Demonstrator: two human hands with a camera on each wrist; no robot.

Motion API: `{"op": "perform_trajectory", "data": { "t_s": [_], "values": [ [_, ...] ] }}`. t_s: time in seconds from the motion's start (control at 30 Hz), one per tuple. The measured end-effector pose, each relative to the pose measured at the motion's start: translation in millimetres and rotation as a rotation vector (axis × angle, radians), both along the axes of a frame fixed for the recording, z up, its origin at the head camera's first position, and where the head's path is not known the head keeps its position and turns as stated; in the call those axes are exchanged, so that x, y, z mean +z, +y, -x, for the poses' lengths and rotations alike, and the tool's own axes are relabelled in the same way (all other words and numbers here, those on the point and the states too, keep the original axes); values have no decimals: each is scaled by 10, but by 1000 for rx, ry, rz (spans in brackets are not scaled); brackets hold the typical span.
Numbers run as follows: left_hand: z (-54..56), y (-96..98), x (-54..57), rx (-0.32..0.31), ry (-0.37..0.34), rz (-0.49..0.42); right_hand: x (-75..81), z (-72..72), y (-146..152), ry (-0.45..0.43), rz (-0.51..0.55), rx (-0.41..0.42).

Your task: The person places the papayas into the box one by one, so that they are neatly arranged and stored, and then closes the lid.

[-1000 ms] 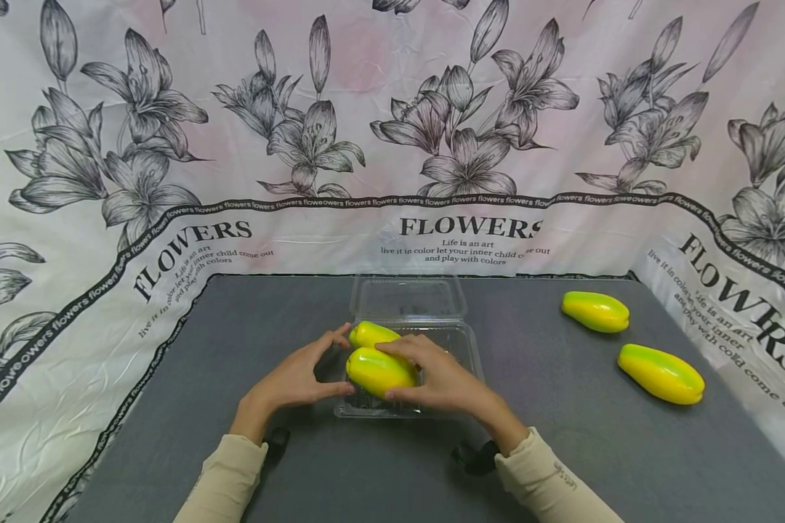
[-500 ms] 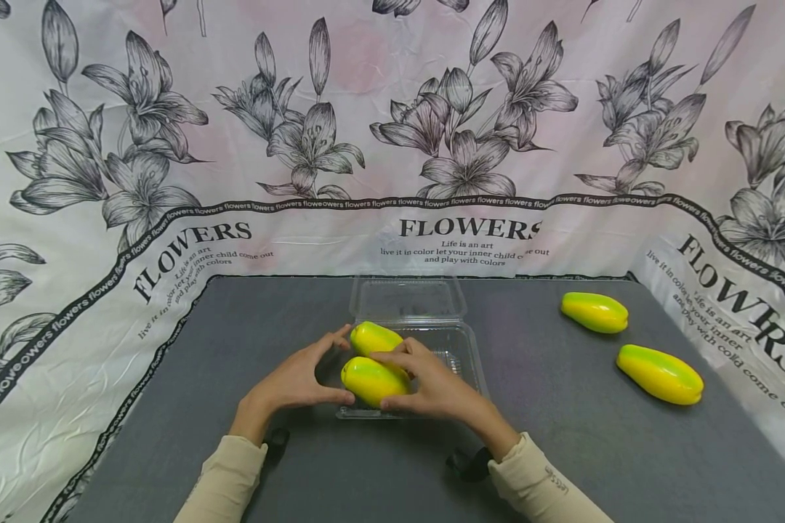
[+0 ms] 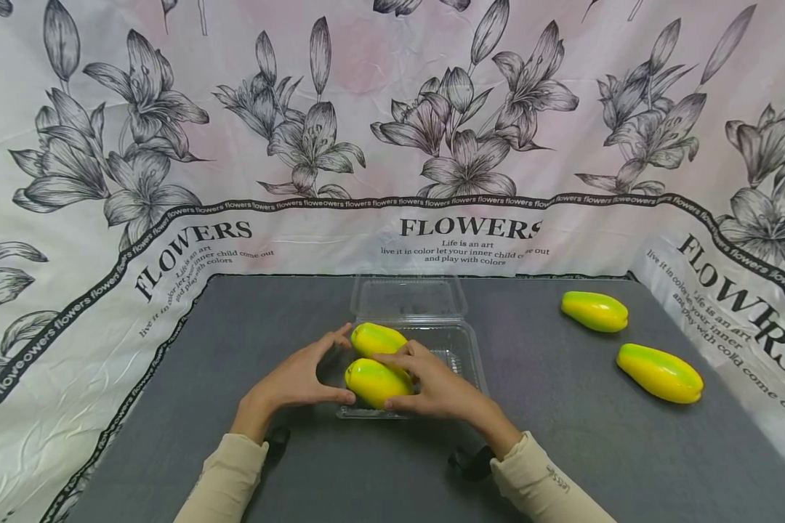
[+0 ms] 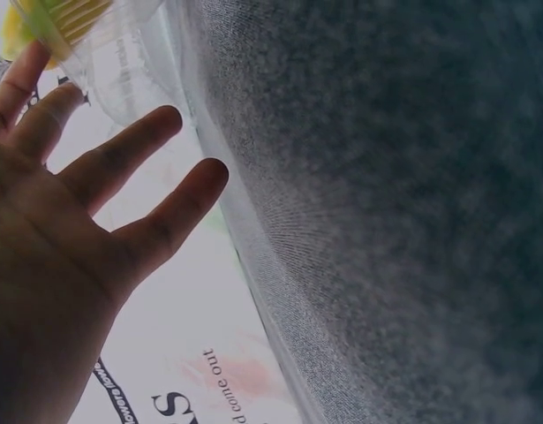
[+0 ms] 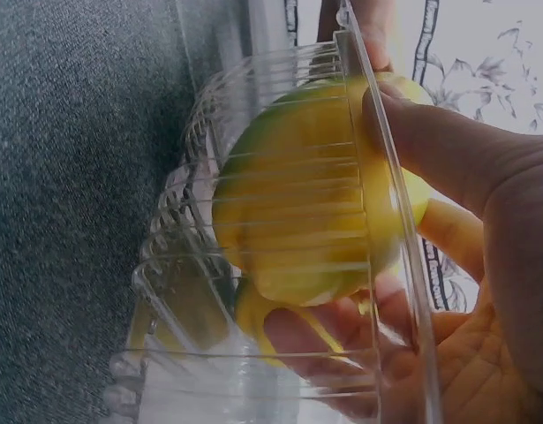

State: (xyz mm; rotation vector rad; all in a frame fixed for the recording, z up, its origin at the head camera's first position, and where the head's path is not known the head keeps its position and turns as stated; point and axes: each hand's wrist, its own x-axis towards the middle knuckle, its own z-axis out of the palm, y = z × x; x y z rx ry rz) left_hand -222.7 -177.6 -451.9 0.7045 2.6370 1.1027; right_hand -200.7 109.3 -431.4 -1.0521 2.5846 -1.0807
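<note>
A clear plastic clamshell box lies with its lid folded back. Two yellow-green fruits that look like papayas are in its left part. My right hand grips the near papaya, its thumb at the front and its fingers over the top. Through the box wall in the right wrist view, this papaya shows low inside the box. The far papaya lies just behind it. At the box's left side my left hand stands with its fingers spread, fingertips right at the rim; its fingers look straight in the left wrist view.
Two more papayas lie on the grey table at the right: one farther back, another closer. A flower-printed white cloth hangs behind the table and along both sides.
My right hand has brought the near papaya slightly toward me and lower into the box, showing more of the far papaya. The left hand has stayed at the box's left side.
</note>
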Motion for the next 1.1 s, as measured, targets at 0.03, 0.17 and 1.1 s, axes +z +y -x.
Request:
{"op": "perform_trajectory", "data": {
  "t_s": [0.03,0.17,1.1],
  "values": [
    [0,1,1,-3,1,0,3,1,4,-1,-2,1],
    [-1,4,5,-6,2,-3,-9,7,20,4,-7,5],
    [-10,7,10,4,-1,5,-37,39,48,-25,13,-1]
  ]
}}
